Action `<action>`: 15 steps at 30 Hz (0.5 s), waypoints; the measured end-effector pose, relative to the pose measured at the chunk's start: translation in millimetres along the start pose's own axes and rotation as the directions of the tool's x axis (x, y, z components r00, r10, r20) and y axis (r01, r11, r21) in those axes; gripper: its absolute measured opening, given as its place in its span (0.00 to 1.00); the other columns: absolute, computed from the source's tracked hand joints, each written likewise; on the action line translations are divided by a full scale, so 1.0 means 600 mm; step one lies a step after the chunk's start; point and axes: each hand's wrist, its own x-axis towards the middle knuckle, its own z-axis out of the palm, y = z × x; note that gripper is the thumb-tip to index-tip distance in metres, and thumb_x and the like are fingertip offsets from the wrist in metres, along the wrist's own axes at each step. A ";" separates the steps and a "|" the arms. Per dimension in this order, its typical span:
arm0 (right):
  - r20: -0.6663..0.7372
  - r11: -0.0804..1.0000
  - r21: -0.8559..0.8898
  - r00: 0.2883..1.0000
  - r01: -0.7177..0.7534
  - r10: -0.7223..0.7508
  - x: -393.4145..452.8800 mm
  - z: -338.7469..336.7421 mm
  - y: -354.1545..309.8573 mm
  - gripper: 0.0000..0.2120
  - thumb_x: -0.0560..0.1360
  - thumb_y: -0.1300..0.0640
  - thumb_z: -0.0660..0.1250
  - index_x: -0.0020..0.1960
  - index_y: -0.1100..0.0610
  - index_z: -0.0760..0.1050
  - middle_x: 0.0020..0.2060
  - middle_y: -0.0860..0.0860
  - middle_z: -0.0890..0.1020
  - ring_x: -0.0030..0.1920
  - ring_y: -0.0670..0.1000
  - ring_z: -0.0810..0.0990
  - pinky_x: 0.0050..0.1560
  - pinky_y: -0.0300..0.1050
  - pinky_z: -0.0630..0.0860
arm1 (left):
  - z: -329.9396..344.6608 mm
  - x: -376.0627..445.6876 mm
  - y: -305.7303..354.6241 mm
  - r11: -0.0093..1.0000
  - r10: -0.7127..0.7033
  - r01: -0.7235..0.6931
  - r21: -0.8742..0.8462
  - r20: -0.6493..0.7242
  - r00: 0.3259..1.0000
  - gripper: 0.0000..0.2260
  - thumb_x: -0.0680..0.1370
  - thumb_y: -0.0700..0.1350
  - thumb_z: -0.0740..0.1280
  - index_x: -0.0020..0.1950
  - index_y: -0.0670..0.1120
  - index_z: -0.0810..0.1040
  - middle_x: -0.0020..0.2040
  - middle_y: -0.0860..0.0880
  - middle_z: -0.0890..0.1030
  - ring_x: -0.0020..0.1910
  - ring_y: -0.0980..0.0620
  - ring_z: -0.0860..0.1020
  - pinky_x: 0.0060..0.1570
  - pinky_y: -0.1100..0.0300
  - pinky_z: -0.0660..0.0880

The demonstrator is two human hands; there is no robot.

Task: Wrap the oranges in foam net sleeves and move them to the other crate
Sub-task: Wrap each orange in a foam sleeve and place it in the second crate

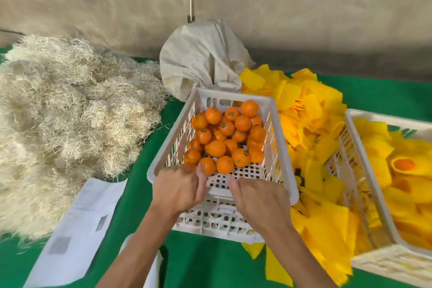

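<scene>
Fingers (203, 174) of the left hand (177, 190) touch one orange (207, 165); nothing held.
Many oranges (225, 134) wait bare; some sit wrapped in the other crate (364, 166).

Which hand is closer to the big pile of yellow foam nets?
The right hand. It reaches over the near rim of the crate of oranges, on the side where the yellow foam net pile lies. The left hand is at the crate's other near corner, farther from the pile.

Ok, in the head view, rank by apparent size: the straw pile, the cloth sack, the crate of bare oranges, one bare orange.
1. Straw pile
2. Crate of bare oranges
3. Cloth sack, though it sits farther back, so this gap is unsure
4. Bare orange
</scene>
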 end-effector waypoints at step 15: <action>0.236 0.994 0.072 0.969 -0.087 0.068 -0.048 0.010 -0.031 0.29 0.81 0.38 0.54 0.25 0.50 0.67 0.18 0.49 0.67 0.21 0.49 0.61 0.25 0.39 0.44 | 0.027 -0.008 0.008 0.990 -0.106 0.135 -0.048 0.382 0.918 0.21 0.85 0.56 0.59 0.34 0.49 0.69 0.29 0.52 0.70 0.33 0.45 0.78 0.32 0.57 0.68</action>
